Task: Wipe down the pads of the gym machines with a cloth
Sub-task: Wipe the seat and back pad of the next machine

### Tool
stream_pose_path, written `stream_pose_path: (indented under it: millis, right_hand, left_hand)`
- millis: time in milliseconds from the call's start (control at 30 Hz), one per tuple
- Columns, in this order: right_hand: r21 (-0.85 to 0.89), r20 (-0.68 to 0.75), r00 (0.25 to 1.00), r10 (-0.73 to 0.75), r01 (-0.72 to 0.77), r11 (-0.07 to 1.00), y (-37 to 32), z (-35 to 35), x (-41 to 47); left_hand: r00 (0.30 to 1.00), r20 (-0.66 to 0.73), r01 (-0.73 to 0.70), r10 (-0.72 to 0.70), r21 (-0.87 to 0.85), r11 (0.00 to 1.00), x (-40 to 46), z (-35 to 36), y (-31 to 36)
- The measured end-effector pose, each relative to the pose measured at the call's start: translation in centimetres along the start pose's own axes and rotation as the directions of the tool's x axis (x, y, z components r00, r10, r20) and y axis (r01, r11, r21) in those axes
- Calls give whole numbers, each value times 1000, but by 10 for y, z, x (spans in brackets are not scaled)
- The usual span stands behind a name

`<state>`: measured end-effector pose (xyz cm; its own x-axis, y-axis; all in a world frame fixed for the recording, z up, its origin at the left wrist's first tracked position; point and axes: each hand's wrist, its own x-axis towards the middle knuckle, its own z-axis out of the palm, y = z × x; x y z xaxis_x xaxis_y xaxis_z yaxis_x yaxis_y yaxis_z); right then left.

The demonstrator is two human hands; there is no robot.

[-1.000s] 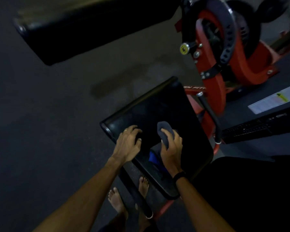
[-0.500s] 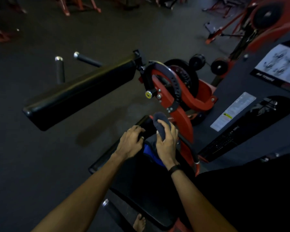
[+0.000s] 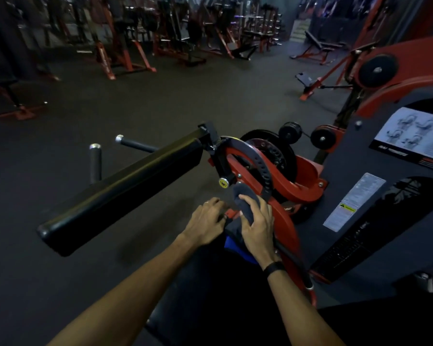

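A: Where's the cloth [image 3: 245,208]?

B: On the far end of the black seat pad [image 3: 210,295], draped under the right hand [image 3: 258,228], whose fingers curl over it and hold it down.

A: And the left hand [image 3: 205,226]?

B: Just left of the cloth, fingers bent, resting on the pad's edge; whether it pinches anything I cannot tell.

A: The long black pad [image 3: 120,193]?

B: Beyond the seat pad, to its left, untouched.

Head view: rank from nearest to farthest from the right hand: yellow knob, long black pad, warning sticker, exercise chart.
From the right hand, which grips the dark cloth:
1. Yellow knob, just ahead, slightly left.
2. Warning sticker, to the right on the dark panel.
3. Long black pad, ahead-left; its near end is about as close as the sticker, too close to call.
4. Exercise chart, far upper right.
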<state>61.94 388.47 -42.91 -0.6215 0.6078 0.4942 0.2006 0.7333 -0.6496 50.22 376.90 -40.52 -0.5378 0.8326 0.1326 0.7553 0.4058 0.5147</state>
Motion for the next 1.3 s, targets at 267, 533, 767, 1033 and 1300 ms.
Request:
stream_pose_path:
  millis: [267, 533, 767, 1033, 1300]
  right_hand:
    - [-201, -104, 988, 112, -131, 971, 13, -30, 19]
    - [-354, -321, 904, 283, -392, 849, -20, -39, 1]
    - [-407, -593, 735, 330, -627, 664, -56, -96, -68]
    - [-427, -790, 570, 224, -775, 467, -92, -193, -147]
    - [-402, -907, 421, -8, -859, 317, -89, -285, -149]
  left_hand:
    - [976, 46, -208, 214, -115, 971, 48, 19, 17]
    - [866, 141, -435, 479, -259, 862, 81, 14, 22]
    - [666, 237, -588, 708, -417, 693, 52, 34, 77]
    - [409, 233, -694, 882, -549, 467, -20, 60, 183]
    - [388, 211, -720, 897, -538, 438, -32, 86, 272]
